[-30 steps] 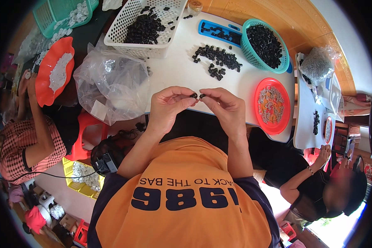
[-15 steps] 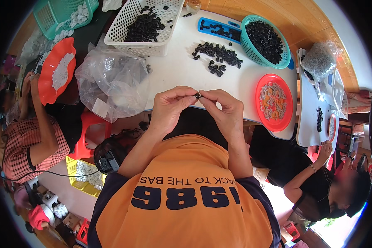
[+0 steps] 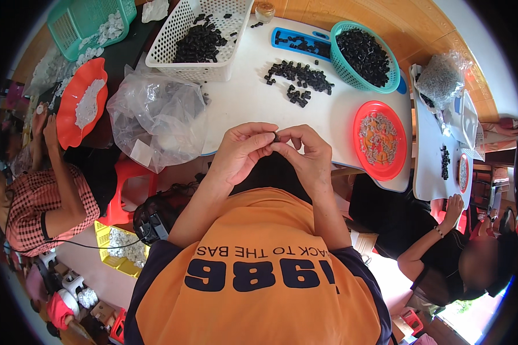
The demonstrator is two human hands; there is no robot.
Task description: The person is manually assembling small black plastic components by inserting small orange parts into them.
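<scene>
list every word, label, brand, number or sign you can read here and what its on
Orange shirt: a line of dark lettering and large dark digits, both upside down in the picture; legible in part, but not copied out here.
Clear plastic bag: a white label shows at its lower part; no text readable on it.

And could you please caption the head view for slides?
Left hand and right hand pinch a small black piece at a white table bearing black parts.
</scene>
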